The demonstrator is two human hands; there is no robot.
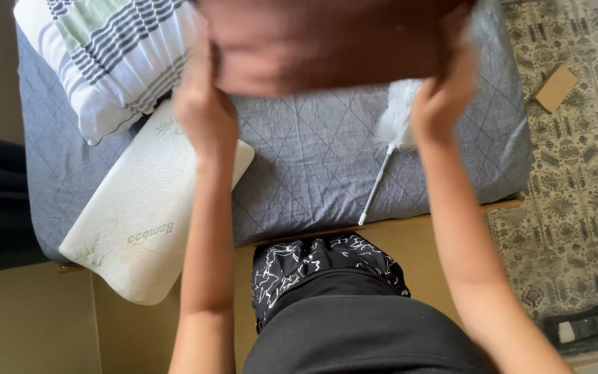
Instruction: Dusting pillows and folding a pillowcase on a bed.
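left hand (203, 111): fingers curled on the left edge of the blurred reddish-brown cushion (327, 41), gripping it.
right hand (441, 100): fingers closed on the cushion's right lower edge, gripping too.
cushion: raised between both hands, above the bed, top cut off by the frame; motion blur, texture unreadable.
below cushion: white feather duster with thin white handle (389, 149) lying on grey quilted mattress cover (313, 166).
left side: white foam pillow (147, 215) overhanging bed edge; striped white-grey-green pillow (105, 55) above it.
right: patterned rug (576, 173).
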